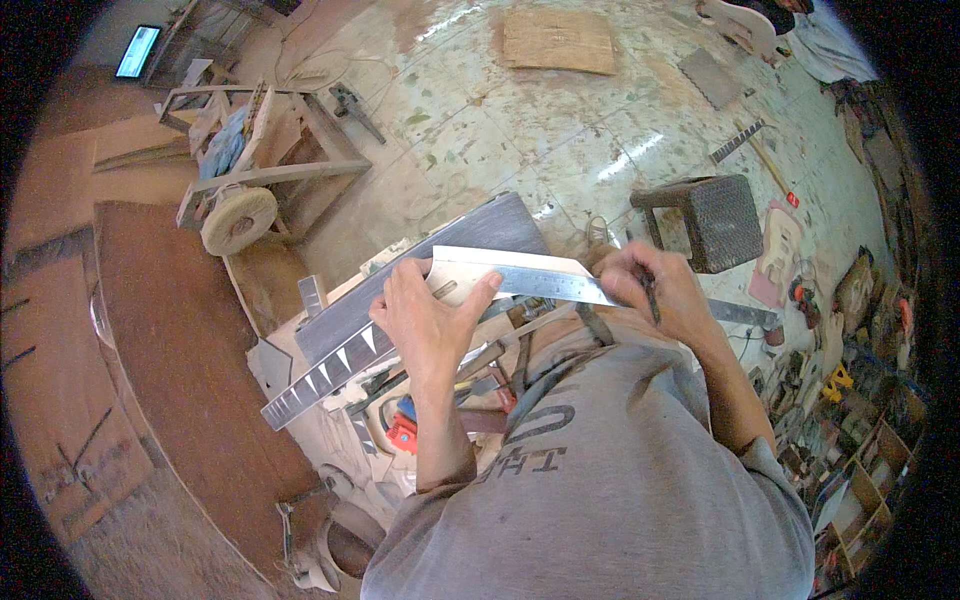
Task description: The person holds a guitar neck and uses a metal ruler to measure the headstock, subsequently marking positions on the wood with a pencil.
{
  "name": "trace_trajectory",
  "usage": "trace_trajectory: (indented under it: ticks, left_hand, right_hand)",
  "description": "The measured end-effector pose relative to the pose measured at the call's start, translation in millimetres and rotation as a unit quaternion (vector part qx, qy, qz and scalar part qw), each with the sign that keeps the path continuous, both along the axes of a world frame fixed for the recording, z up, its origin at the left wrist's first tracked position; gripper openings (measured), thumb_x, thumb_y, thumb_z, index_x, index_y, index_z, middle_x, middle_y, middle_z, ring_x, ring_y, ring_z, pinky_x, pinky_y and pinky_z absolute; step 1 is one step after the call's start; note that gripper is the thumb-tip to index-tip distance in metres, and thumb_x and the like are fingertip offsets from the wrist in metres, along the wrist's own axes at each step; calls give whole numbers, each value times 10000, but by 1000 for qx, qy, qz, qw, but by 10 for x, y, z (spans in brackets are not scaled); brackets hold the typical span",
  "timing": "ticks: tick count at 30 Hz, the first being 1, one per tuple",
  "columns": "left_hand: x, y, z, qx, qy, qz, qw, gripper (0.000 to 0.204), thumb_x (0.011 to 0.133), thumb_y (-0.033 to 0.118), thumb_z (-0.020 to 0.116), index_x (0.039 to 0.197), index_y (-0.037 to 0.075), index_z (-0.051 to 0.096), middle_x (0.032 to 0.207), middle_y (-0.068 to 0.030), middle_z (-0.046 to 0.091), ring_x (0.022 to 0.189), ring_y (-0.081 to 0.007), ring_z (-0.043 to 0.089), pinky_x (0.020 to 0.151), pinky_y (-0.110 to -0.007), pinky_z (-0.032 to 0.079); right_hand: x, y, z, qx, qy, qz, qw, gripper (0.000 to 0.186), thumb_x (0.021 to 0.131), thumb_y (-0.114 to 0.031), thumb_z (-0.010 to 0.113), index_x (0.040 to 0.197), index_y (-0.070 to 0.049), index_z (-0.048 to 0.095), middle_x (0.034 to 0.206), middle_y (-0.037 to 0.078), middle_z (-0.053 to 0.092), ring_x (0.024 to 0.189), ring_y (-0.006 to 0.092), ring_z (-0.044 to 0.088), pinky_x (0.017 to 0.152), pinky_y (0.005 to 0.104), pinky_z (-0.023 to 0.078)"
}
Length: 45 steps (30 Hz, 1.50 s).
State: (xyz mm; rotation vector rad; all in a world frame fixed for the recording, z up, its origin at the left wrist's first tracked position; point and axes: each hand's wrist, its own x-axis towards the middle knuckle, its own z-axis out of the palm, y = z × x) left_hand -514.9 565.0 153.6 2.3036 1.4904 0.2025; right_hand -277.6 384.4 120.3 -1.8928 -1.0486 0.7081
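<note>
My left hand (430, 315) grips a pale flat piece (458, 264) at its left end, the thumb pressing a steel ruler (550, 283) against its face. A small slot shows in the pale piece beside my thumb. At the ruler's right end is my right hand (665, 285), its fingers closed round a thin dark tool (654, 302) whose kind I cannot make out. Below my left hand, a dark fretboard (325, 380) with white triangular inlays lies slanting on the bench. A long dark grey slab (490, 228) lies behind the pale piece.
Clamps and hand tools, one with a red part (402, 434), crowd the bench near my body. A wooden frame with a round wheel (240, 220) stands left. A dark woven stool (715, 222) stands right, near a guitar-body-shaped piece (780, 245). A wooden board (560, 42) lies on the floor.
</note>
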Motion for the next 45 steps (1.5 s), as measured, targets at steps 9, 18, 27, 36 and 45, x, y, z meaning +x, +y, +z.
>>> trace_trajectory:
  ticks: [9,18,27,36,45]
  left_hand:
    - [96,-173,-40,110,33,-25,993,992,683,736,877,1283,0,588,1193,-203,633,1209,-386,575,1092,-581,330]
    - [99,-172,-66,104,55,-24,993,1051,665,780,859,1300,-9,577,1208,-202,627,1215,-384,572,1092,-590,332]
    - [123,-178,-51,97,71,-14,993,1039,667,769,866,1279,-17,570,1198,-208,617,1215,-395,563,1098,-590,326]
    - [118,-151,-38,77,66,-17,995,1033,652,763,879,1255,-16,569,1173,-201,613,1205,-394,561,1097,-582,322]
    - [125,-147,-17,61,84,-9,995,1042,643,773,880,1245,-19,568,1188,-206,621,1214,-389,566,1100,-580,324]
  right_hand:
    - [11,-291,101,-109,11,24,994,321,912,-347,856,918,-43,755,681,124,610,580,214,539,583,380,446]
    - [34,-314,66,-89,3,20,996,347,906,-363,860,898,-34,750,671,124,602,566,222,538,576,385,437]
    - [40,-318,42,-81,-17,20,996,352,899,-363,867,873,-38,736,675,114,605,565,224,554,562,383,432]
    - [67,-305,82,-98,8,26,995,339,891,-346,875,884,-40,729,677,116,603,573,214,552,573,383,443]
    - [61,-316,38,-111,14,21,994,355,892,-367,873,917,-35,749,670,117,599,588,210,551,584,379,449]
